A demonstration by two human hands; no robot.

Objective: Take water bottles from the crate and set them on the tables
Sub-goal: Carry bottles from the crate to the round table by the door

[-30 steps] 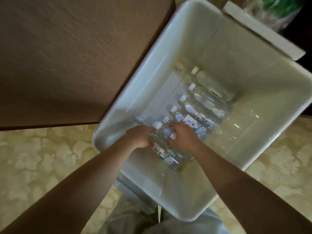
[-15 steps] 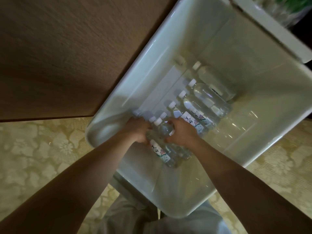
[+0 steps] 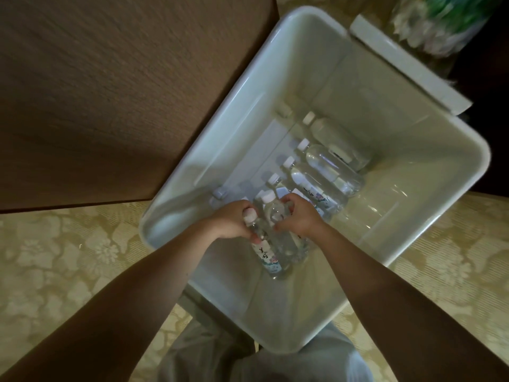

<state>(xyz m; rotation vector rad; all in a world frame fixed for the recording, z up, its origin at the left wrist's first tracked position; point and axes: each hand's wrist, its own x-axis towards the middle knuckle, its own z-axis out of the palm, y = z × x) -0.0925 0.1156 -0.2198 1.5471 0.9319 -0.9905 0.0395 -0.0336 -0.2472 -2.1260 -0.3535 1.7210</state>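
Both hands are down in the white crate (image 3: 413,161), near its closest corner. The left hand (image 3: 234,220) grips one labelled water bottle (image 3: 265,253), and that bottle's cap has slid back against the knuckles since half a second ago. The right hand (image 3: 301,219) is clenched round a second bottle (image 3: 286,241) just beside it. Four more bottles (image 3: 325,172) lie in a row deeper in the crate. There's pale floral carpet (image 3: 55,257) around the crate, a brown wood-grain surface (image 3: 110,92) to its far left and a white board (image 3: 407,64) past its far corner.
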